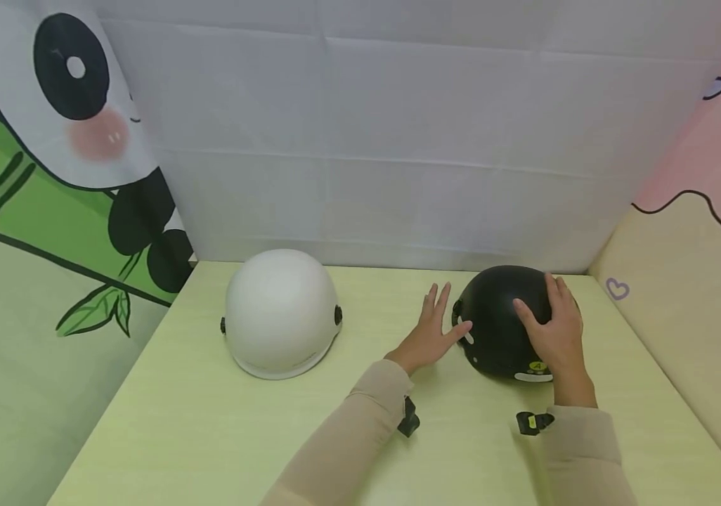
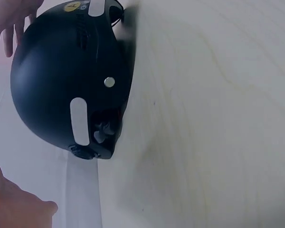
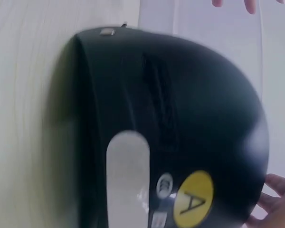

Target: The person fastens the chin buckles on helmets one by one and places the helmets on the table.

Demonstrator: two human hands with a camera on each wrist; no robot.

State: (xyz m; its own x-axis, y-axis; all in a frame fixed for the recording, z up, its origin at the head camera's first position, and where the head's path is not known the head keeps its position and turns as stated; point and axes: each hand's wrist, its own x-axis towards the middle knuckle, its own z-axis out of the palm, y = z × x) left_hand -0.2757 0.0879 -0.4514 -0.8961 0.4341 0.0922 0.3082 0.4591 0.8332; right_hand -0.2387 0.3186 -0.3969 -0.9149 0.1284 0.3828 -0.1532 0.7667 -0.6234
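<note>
A black helmet (image 1: 499, 320) sits on the right part of the table, dome up, with a yellow "A" sticker (image 3: 194, 199) and white strips (image 2: 80, 121). Over its right side lies my right hand (image 1: 556, 327), thumb and fingers spread; in the right wrist view its fingertips (image 3: 270, 202) meet the dome's edge. My left hand (image 1: 429, 339) is beside the helmet's left side, fingers extended and apart. In the left wrist view a gap shows between my left thumb (image 2: 47, 207) and the shell. Neither hand grips anything.
A white helmet (image 1: 281, 309) with black side knobs stands on the left of the pale wood-look table (image 1: 259, 436). White sheeting (image 1: 398, 140) rises behind the table's back edge. Cartoon-printed panels (image 1: 31, 337) flank both sides.
</note>
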